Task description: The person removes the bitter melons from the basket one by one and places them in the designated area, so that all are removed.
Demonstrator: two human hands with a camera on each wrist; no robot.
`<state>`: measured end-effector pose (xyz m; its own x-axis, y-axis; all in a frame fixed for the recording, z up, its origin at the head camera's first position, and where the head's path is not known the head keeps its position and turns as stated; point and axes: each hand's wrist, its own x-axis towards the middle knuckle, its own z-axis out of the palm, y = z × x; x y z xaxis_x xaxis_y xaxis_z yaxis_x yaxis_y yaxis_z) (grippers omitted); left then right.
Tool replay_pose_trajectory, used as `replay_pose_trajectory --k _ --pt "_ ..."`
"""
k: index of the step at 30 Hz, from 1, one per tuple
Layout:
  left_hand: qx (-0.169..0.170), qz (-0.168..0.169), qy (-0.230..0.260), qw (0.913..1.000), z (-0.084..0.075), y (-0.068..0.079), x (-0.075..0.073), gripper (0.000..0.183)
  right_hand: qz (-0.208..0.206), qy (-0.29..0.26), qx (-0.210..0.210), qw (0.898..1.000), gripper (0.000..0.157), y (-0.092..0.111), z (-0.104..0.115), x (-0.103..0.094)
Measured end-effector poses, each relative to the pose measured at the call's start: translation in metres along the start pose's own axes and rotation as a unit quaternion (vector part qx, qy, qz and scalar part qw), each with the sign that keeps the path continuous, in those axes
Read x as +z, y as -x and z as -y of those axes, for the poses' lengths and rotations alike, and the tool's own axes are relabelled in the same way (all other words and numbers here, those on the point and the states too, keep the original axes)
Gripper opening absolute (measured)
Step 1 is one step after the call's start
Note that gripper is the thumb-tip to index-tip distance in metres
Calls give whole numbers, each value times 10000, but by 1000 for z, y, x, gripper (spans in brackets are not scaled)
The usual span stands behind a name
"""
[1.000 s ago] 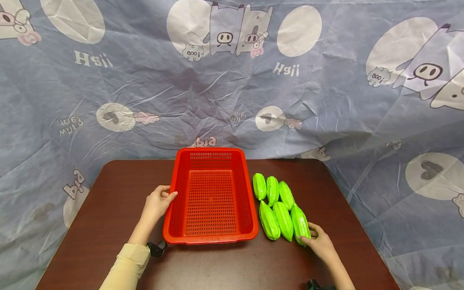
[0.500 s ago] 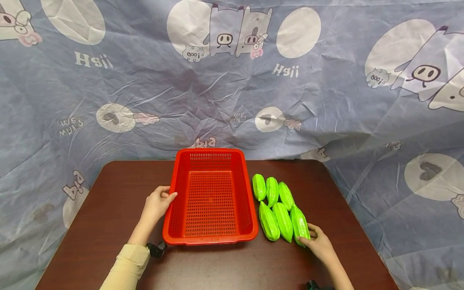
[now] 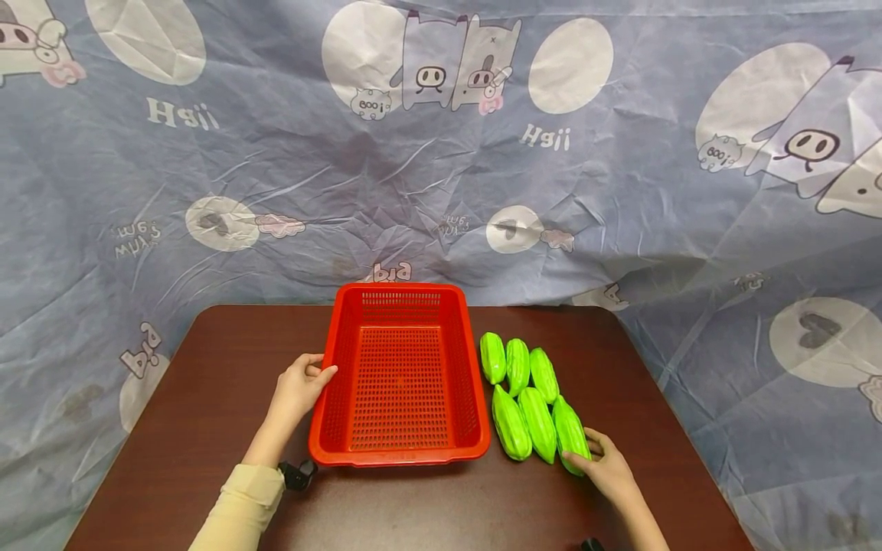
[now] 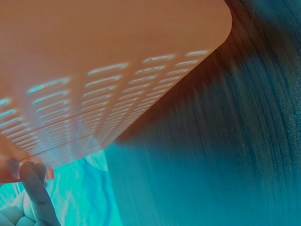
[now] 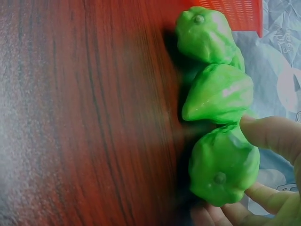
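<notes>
A red plastic basket [image 3: 400, 457] with slotted walls stands mid-table in the head view. My left hand [image 3: 302, 385] pinches its left rim between thumb and fingers; the left wrist view shows the basket's slotted side [image 4: 94, 89] from below. Right of the basket, bright green ridged bitter melons lie in two rows of three. My right hand [image 3: 609, 463] grips the front-right bitter melon [image 3: 568, 432], thumb on its upper side and fingers around its right side. In the right wrist view, this bitter melon [image 5: 221, 165] sits right beside the middle one [image 5: 221, 94].
The brown wooden table [image 3: 413, 509] has its far edge against a blue-grey cartoon-print cloth [image 3: 386, 168]. The back row of bitter melons [image 3: 518, 367] lies close to the basket's right wall. A dark wrist device [image 3: 298, 474] is on the left wrist.
My right hand has drawn the front-right bitter melon slightly toward the front of the table, a little away from the back row. The left hand and basket hold still.
</notes>
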<state>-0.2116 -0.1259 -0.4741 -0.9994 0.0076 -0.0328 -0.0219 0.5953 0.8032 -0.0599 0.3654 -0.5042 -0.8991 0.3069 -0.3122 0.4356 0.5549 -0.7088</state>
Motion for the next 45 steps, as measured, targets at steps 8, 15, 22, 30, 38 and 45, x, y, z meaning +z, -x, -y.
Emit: replay_pose_trajectory --k 8,15,22,30,38,45 --pt "-48 17 -9 10000 0 0 0 47 -59 12 -61 10000 83 -1 0 -1" --pt "-51 6 -22 10000 -1 0 0 47 -33 33 -62 10000 83 -1 0 -2" --pt "-56 -2 -34 10000 -2 -1 -1 47 -9 71 -33 10000 85 -3 1 -2" --pt "-68 56 -52 9999 -3 0 -1 47 26 108 9 9999 86 -5 0 -4" --pt "-18 81 -134 9999 -1 1 -2 46 -80 79 -125 9999 85 -5 6 -8" --pt "74 30 -159 9998 -3 0 -2 45 -56 14 -201 9998 85 -12 19 -13"
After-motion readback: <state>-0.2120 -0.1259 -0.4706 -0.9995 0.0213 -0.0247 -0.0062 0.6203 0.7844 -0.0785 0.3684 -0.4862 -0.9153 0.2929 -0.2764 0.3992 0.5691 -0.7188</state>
